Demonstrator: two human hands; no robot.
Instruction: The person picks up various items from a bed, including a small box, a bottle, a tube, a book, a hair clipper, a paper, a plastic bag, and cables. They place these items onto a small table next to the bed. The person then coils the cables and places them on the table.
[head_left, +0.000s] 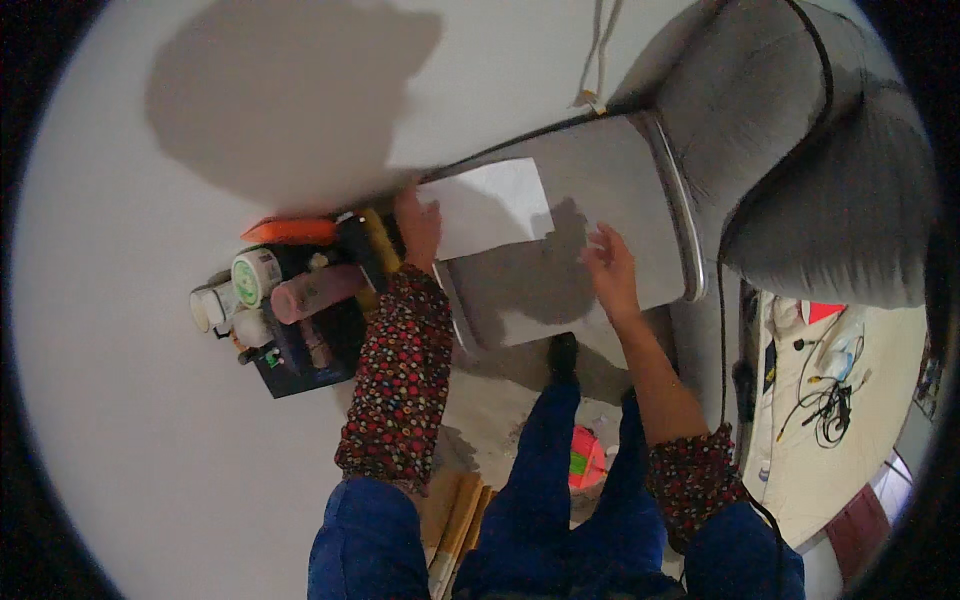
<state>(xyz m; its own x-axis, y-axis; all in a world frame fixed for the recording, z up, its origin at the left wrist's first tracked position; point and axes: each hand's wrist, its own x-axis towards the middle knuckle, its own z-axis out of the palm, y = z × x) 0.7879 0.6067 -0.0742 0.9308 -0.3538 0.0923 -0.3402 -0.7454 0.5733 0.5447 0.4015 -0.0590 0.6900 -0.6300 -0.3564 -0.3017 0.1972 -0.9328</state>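
Observation:
A sheet of white paper (487, 206) lies on a grey flat top (615, 180) with a pale metallic edge. At the paper's left edge is my left hand (420, 229), beside a crowd of bottles and jars. Whether its fingers grip the sheet or only rest by it, I cannot tell. My right hand (611, 266) is over the right part of the grey top, apart from the paper. Its fingers are loosely spread, with nothing in them. Shadows of my head and hand fall across the sheet and the grey top.
Left of my left hand, a dark stand (311, 382) holds a pink bottle (319, 292), a white round-lidded jar (255, 277) and an orange item (291, 230). A grey sofa (825, 187) stands at right. Coiled black cables (829, 412) lie on a pale surface (832, 480).

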